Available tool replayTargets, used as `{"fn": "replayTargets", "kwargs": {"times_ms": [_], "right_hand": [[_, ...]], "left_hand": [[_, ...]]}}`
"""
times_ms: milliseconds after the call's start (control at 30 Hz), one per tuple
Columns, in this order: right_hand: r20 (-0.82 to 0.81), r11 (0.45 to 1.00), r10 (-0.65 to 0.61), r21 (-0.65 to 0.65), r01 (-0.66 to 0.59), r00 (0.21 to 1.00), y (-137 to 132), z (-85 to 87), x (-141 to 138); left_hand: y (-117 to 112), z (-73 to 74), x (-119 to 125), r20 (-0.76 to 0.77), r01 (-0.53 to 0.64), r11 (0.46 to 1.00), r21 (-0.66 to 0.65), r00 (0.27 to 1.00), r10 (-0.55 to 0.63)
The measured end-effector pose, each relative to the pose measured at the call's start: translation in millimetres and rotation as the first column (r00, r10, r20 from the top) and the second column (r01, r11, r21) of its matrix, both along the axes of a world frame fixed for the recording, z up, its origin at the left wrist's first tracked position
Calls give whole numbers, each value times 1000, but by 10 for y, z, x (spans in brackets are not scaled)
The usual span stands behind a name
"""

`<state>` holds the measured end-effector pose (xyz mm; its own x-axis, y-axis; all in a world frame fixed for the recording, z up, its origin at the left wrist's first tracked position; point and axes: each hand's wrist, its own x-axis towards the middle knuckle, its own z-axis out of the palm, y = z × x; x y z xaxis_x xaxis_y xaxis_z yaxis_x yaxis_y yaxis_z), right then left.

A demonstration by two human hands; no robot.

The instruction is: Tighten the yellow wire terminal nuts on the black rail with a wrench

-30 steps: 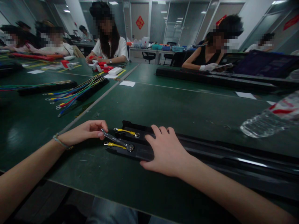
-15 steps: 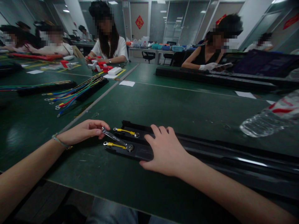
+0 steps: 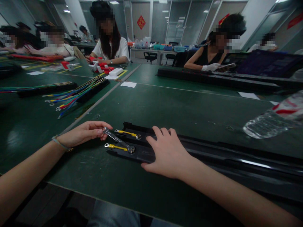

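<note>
Wrench [image 3: 117, 138] spans from fingertips to bolt [image 3: 132, 150] at the rail's left end

Ring end fitted around the near bolt on a black rail [image 3: 146, 154], the wrench slants over the near side of a green table [image 3: 184, 104], its free end reaching left and slightly farther away. The left hand [image 3: 86, 135] pinches that free end between thumb and fingers. The right hand [image 3: 168, 154] spans the rail in a wide grasp from above, thumb at the near side and fingertips over the far side; how hard it presses cannot be told.

Shiny and apparently metal, the wrench looks stiff, light enough for fingertips, and likely a little slippery where polished. Its left end seems the place to take hold, giving the most leverage and keeping fingers clear of the bolt. The rail looks long, smooth and rigid, probably awkward to keep from turning unless braced near the work, where the right hand sits.

More care seems due to the near lead [image 3: 117, 147] and the far lead [image 3: 127, 133], short yellow pieces that look bendable and could be snagged; the wrench passes close by both. A bottle [image 3: 258, 124] is well apart at right.
</note>
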<state>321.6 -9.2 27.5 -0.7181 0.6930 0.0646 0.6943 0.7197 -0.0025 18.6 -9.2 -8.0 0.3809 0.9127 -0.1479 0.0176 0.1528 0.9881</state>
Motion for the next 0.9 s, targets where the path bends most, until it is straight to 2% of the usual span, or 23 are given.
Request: {"fn": "replayTargets", "kwargs": {"times_ms": [233,400,600,900], "right_hand": [[15,1000,0,-8,1,1000,-1,18,3],[34,1000,1,-25,0,999,-4,20,8],[40,999,0,-36,2,999,-3,24,6],[24,1000,-3,-22,4,1000,-3,24,0]], "left_hand": [[-3,-11,-34,-19,1,1000,29,1000,-1],[-1,-12,-104,-51,130,986,102,991,-125],[-7,-17,-106,-37,261,959,112,965,-259],[-7,53,-42,-46,379,919,108,925,-376]]}}
